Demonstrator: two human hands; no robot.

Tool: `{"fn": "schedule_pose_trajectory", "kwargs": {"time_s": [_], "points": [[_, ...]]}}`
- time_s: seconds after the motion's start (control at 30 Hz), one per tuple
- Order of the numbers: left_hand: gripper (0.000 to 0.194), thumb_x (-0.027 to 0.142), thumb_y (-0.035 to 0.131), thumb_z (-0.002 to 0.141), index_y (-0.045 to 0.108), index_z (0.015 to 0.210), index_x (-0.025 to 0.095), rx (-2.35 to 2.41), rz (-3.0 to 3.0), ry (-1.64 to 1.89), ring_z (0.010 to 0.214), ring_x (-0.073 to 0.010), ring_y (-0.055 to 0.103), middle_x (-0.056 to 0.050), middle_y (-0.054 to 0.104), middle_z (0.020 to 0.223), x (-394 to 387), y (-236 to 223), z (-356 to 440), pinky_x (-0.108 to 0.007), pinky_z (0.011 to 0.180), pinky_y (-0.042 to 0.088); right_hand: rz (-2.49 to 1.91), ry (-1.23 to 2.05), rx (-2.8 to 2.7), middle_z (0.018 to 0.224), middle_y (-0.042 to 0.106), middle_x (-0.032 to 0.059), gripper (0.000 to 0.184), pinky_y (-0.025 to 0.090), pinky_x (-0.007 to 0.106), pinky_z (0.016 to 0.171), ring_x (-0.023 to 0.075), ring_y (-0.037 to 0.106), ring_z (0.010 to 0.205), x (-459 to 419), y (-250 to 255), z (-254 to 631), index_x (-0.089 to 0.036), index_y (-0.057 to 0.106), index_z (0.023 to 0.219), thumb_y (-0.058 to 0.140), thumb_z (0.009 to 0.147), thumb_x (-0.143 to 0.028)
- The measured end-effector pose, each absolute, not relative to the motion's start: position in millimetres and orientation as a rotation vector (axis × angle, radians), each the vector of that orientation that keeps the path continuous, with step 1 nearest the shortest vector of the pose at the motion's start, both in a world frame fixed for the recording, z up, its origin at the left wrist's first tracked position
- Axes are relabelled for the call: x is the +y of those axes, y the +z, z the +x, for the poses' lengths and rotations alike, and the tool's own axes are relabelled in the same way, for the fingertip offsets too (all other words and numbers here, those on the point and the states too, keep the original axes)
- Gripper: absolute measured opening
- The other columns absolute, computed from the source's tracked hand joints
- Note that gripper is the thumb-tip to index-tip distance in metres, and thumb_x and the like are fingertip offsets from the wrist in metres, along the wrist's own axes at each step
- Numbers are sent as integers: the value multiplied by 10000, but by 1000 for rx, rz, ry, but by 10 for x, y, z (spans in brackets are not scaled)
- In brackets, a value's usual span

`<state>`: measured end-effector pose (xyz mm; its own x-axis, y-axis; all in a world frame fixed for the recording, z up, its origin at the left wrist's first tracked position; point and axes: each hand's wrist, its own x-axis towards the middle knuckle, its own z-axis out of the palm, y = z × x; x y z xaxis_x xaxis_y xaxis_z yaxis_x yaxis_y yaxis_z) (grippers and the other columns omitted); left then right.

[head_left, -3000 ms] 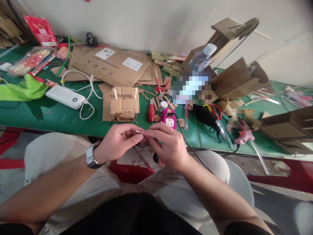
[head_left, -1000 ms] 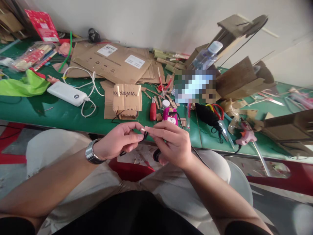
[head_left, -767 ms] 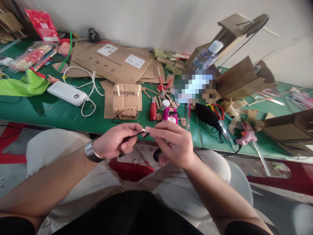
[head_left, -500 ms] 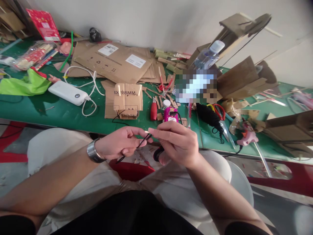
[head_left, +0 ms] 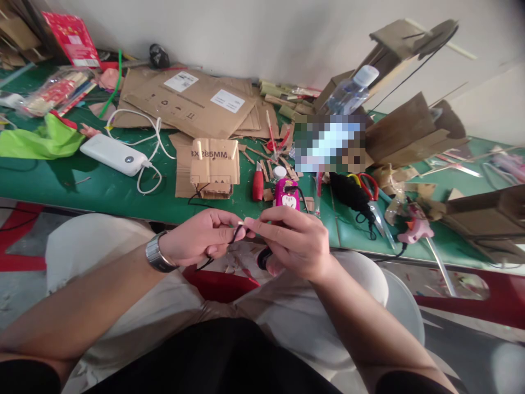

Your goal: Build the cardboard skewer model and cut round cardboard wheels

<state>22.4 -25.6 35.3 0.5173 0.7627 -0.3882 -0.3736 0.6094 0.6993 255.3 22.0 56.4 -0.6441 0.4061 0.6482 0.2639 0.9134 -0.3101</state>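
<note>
In the head view my left hand (head_left: pixel 199 239), with a metal watch on its wrist, pinches a thin black cord (head_left: pixel 236 234) between thumb and index finger. My right hand (head_left: pixel 297 241) meets it fingertip to fingertip, closed on the same cord. A small pale piece (head_left: pixel 240 223) shows where the fingertips come together; I cannot make out what it is. Both hands are above my lap, just off the table's front edge. Behind them stands a small cardboard box (head_left: pixel 215 158) with a black cord at its lower front.
On the green table (head_left: pixel 164 205) lie a red-handled tool (head_left: pixel 257 183), a pink bottle (head_left: pixel 287 194), scissors (head_left: pixel 375 210), a pink glue gun (head_left: pixel 415 231) and a white power bank (head_left: pixel 110 155). Cardboard sheets (head_left: pixel 188 112), a clear bottle (head_left: pixel 353 93) and cardboard structures (head_left: pixel 404 128) stand farther back.
My fingertips have shifted slightly left and drawn closer together on the cord. The pale piece has moved a little left with them. The table's things stay put.
</note>
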Motion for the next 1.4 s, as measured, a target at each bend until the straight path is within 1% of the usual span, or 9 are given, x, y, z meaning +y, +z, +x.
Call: {"fn": "schedule_pose_trajectory", "kwargs": {"time_s": [0.1, 0.2, 0.33, 0.5, 0.7, 0.9, 1.03, 1.2, 1.4], "points": [[383, 394, 1009, 749, 729, 814, 141, 761, 582, 725, 384, 5, 273, 90, 486, 516, -248, 372, 226, -152, 407, 185, -467, 187, -2320, 1002, 796, 59, 320, 609, 220, 700, 117, 769, 814, 221, 564, 2556, -218, 832, 1198, 584, 1066, -65], [369, 353, 1005, 739, 709, 784, 138, 768, 598, 713, 383, 8, 289, 74, 527, 538, -248, 393, 231, -152, 408, 188, -443, 137, -2318, 982, 792, 57, 288, 606, 228, 689, 128, 769, 816, 219, 571, 2552, -222, 830, 1193, 602, 1073, -91], [395, 370, 1016, 711, 713, 788, 127, 816, 575, 749, 392, 21, 328, 39, 615, 666, -252, 387, 246, -146, 402, 206, -424, 100, -2306, 964, 788, 60, 254, 599, 232, 679, 134, 759, 788, 220, 578, 2540, -207, 836, 1134, 628, 1058, -82], [403, 372, 1024, 712, 709, 820, 146, 862, 601, 837, 402, 13, 350, 81, 529, 619, -250, 371, 257, -126, 411, 252, -478, 252, -2260, 1001, 776, 53, 334, 594, 215, 686, 119, 748, 801, 198, 533, 2527, -258, 836, 1203, 628, 1042, -53], [461, 473, 1013, 735, 701, 855, 156, 833, 589, 906, 430, -9, 338, 99, 434, 549, -256, 361, 259, -127, 441, 267, -543, 534, -2152, 1009, 768, 54, 326, 634, 225, 746, 131, 767, 880, 156, 509, 2465, -263, 832, 1192, 666, 1021, -41], [412, 471, 972, 804, 725, 866, 147, 825, 672, 1008, 491, -29, 388, 63, 497, 604, -253, 361, 267, -145, 472, 286, -555, 602, -2112, 1007, 772, 56, 277, 640, 232, 763, 132, 766, 870, 165, 508, 2437, -240, 832, 1151, 695, 1010, -45], [390, 450, 974, 809, 736, 850, 144, 811, 692, 1073, 609, -57, 516, 26, 579, 723, -252, 333, 268, -160, 559, 398, -589, 621, -2106, 1044, 800, 57, 272, 637, 226, 768, 133, 769, 877, 153, 501, 2425, -231, 798, 1209, 734, 999, -69], [359, 447, 960, 833, 761, 879, 150, 816, 694, 1095, 727, -97, 616, -9, 663, 793, -254, 295, 260, -195, 706, 510, -692, 623, -2114, 947, 808, 20, 286, 633, 233, 716, 130, 747, 784, 129, 503, 2431, -238, 750, 1273, 755, 1008, -129], [312, 424, 928, 866, 791, 916, 149, 777, 682, 1063, 708, -123, 646, -33, 704, 790, -254, 262, 251, -220, 663, 538, -688, 628, -2139, 1018, 829, 47, 245, 646, 245, 737, 142, 774, 836, 133, 522, 2439, -217, 757, 1238, 750, 1010, -128]]}}
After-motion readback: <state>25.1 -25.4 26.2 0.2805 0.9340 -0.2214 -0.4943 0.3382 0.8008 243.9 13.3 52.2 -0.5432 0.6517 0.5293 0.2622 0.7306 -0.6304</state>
